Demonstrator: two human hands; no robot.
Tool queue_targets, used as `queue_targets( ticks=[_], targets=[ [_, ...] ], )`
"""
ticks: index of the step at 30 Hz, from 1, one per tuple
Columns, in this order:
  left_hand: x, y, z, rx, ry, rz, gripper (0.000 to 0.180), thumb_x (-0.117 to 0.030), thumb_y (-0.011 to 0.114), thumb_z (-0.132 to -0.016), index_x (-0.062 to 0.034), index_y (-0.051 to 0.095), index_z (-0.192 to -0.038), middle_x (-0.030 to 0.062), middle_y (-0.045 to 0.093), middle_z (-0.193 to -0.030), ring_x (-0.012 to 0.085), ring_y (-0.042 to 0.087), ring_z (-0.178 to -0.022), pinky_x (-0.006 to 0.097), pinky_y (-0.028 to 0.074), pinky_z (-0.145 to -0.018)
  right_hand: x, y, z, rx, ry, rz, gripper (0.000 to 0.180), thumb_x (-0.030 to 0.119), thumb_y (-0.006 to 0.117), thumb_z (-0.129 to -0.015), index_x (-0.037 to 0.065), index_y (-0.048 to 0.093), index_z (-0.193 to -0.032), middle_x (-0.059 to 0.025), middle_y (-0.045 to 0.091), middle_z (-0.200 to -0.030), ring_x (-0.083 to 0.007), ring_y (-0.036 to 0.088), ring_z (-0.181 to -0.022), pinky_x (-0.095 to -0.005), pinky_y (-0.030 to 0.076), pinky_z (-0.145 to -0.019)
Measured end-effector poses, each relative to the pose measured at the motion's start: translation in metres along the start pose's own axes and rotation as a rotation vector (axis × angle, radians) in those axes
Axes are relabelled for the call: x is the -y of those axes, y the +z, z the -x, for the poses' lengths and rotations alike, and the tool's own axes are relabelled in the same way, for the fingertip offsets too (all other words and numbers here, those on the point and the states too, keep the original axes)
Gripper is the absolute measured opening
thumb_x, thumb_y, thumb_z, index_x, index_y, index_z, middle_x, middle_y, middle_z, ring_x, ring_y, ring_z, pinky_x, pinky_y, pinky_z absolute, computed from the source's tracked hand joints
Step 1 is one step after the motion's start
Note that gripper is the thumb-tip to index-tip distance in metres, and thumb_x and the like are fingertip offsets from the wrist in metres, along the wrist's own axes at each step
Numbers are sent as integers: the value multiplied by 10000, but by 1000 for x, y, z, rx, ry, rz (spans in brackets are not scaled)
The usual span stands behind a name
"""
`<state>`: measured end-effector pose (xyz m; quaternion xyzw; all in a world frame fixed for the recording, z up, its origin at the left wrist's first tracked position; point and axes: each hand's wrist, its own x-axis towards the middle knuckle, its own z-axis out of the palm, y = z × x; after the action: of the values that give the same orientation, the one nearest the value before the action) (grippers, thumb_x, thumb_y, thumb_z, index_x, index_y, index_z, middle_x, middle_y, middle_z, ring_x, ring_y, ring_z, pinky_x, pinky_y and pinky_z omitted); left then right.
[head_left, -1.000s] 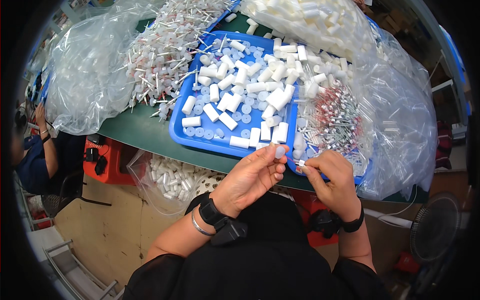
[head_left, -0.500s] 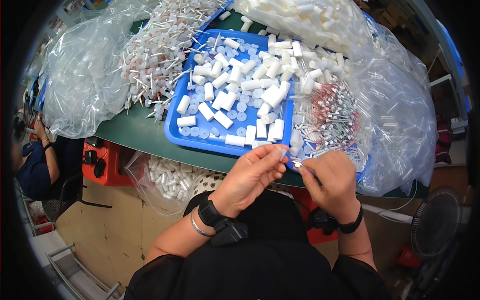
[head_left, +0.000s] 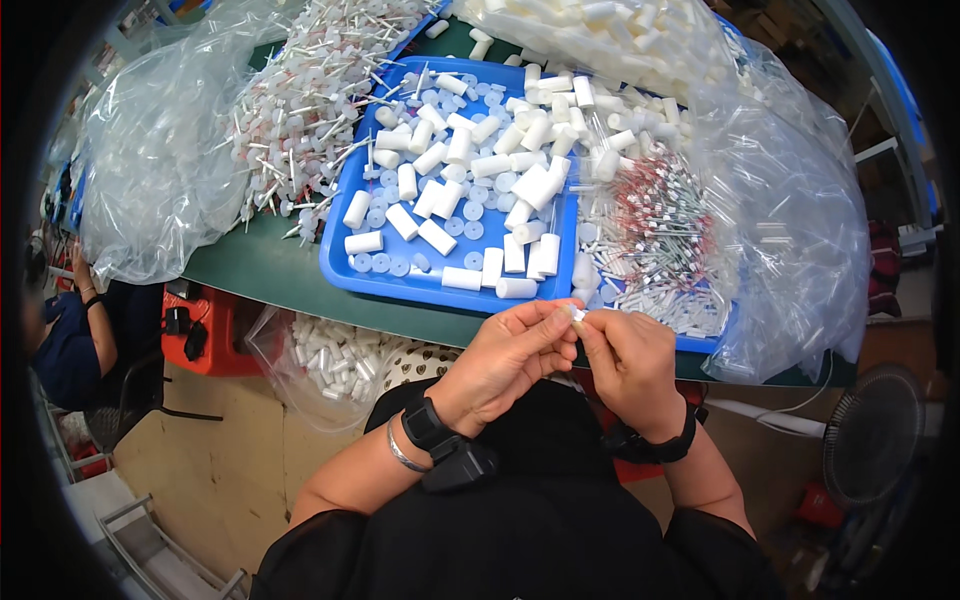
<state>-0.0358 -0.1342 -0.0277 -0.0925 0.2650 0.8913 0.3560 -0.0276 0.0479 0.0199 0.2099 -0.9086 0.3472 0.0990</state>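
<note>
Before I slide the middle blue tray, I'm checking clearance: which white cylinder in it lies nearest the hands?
The white cylinder lying crosswise just beyond the left hand; it is lowest in the picture of those in the middle blue tray.

Wht held pc (head_left: 577, 313), blue tray (head_left: 400, 291), wht cylinders (head_left: 437, 237) (discs (head_left: 381, 263) bluer), dk-green table (head_left: 260, 262), pale cloth (head_left: 420, 363) w/ dk motifs
</note>
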Motion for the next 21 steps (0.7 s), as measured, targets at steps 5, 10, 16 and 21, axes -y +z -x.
queue_targets(
  ticks=[5, 10, 16, 21],
  targets=[
    [-8, -8, 1, -18, 119, -1, 336, -254, 625, -1036, 0, 618, -1257, 36, 673, -944, 96, 636, -783, 239, 549, -732, -15, -24, -7, 145, 351, -393, 163, 132, 661, -978, -3, 724, -1044, -129, 714, -806, -221, 686, -669, -313, 510, -631],
    [-17, 0, 4, -72, 176, -47, 348, -257, 599, -1048, 3, 592, -1279, 98, 694, -1059, 173, 709, -957, 286, 591, -845, -47, -24, -17, 126, 2, 396, 69, 99, 704, -879, 32, 706, -860, -125, 649, -797, -309, 665, -747, -409, 526, -665],
    [-16, 5, 4, -97, 170, -72, 363, -234, 569, -1062, 8, 561, -1332, 168, 680, -1202, 228, 701, -1093, 322, 583, -941, -54, -17, -20, 198, 0, 473, 53, 67, 669, -841, 51, 676, -791, -127, 625, -810, -324, 669, -716, -434, 524, -633],
    [-14, 6, 4, -114, 173, -67, 389, -217, 562, -1065, 16, 532, -1375, 172, 667, -1220, 232, 683, -1133, 322, 573, -972, -55, -23, -19, 296, 70, 566, 62, 99, 702, -848, 55, 704, -891, -118, 641, -836, -329, 674, -752, -443, 525, -659]
  ],
)
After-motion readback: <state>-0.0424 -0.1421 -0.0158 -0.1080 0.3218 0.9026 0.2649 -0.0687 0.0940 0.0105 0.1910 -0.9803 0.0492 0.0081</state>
